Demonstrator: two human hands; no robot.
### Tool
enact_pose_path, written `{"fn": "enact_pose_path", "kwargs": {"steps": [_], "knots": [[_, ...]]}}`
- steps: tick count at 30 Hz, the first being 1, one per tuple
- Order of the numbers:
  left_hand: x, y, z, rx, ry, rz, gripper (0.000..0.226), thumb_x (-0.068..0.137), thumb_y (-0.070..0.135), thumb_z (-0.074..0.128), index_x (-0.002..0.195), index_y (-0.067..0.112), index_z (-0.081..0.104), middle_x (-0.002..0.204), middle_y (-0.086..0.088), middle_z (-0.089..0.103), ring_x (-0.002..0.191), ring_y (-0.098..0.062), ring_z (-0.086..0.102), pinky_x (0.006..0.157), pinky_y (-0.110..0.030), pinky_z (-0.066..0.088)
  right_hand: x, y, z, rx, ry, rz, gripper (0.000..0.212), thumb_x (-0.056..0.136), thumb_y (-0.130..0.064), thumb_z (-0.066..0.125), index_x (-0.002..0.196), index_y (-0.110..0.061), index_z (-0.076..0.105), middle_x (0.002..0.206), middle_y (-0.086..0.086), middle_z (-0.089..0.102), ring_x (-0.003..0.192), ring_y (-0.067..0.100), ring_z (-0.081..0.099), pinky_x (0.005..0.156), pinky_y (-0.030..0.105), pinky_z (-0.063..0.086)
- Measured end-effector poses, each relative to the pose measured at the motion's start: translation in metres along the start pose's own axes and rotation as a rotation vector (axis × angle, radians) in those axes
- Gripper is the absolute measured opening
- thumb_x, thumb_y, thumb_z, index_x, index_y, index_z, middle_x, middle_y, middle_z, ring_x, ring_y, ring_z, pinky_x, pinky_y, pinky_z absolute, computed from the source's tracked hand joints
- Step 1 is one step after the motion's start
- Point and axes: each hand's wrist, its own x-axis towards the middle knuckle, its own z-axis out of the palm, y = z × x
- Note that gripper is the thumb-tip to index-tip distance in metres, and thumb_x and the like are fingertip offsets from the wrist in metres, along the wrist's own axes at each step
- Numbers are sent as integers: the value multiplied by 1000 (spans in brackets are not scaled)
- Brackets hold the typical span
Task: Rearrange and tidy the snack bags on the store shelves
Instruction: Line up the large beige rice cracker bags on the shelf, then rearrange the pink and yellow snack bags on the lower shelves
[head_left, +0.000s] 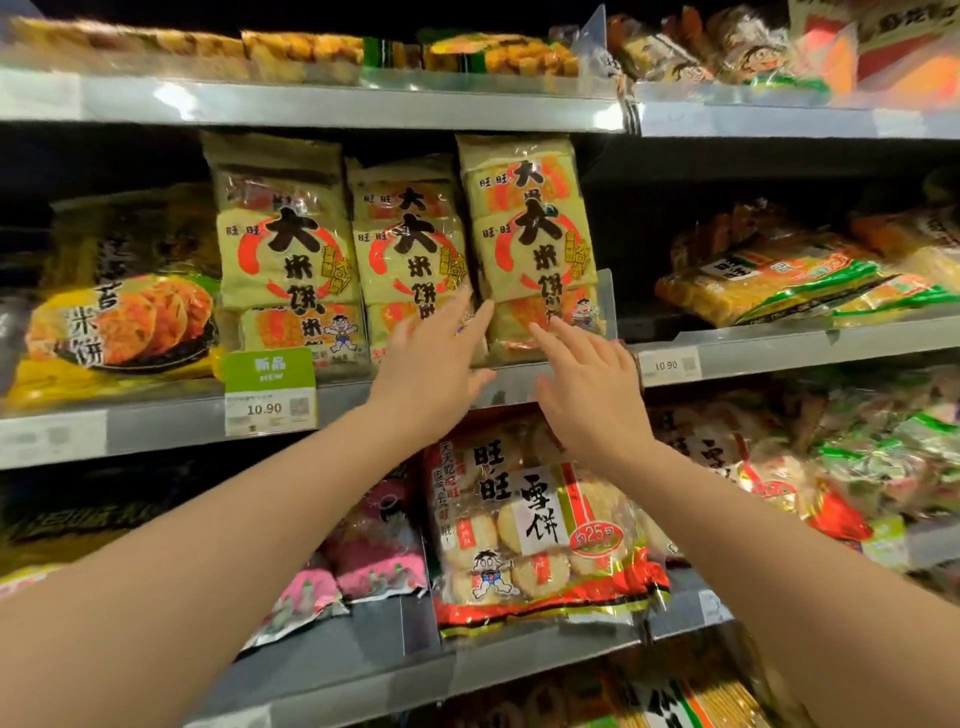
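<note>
Three tall yellow rice-cracker bags stand upright side by side on the middle shelf: a left bag (285, 249), a middle bag (408, 244) and a right bag (530, 228). My left hand (434, 364) is open, its fingertips at the lower edge of the middle bag and against the gap beside the right bag. My right hand (587, 384) is open too, fingers spread, fingertips touching the bottom of the right bag. Neither hand grips anything.
A clear divider (605, 301) stands right of the three bags. A green price tag (270, 389) hangs on the shelf rail (156, 426). A dark-and-yellow cracker bag (124, 312) lies left; a snow-cracker bag (535, 525) sits on the shelf below, flat bags (779, 280) at right.
</note>
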Motion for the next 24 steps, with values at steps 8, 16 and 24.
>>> {"fn": "enact_pose_path", "kwargs": {"steps": [8,16,24], "knots": [[-83,-16,-34,-24,51,-98,41,96,40,38,130,22,51,118,-3,63,115,-26,52,95,-41,38,-46,-54,-23,34,-119,-15,34,100,-25,31,107,-16,63,90,4,71,92,27,61,108,38,26],[-205,-38,-13,-72,-122,-305,26,97,24,35,90,13,58,79,-10,64,81,-35,59,59,-33,31,-138,-85,8,155,-296,23,34,95,-18,34,61,-14,36,53,5,41,55,27,41,55,32,25],[-230,-67,48,-91,-234,-467,27,97,23,35,103,13,60,73,-3,57,71,-21,48,44,-25,19,-146,-100,64,261,-448,100,27,98,-24,34,83,-15,55,64,1,54,68,29,57,58,34,36]]}}
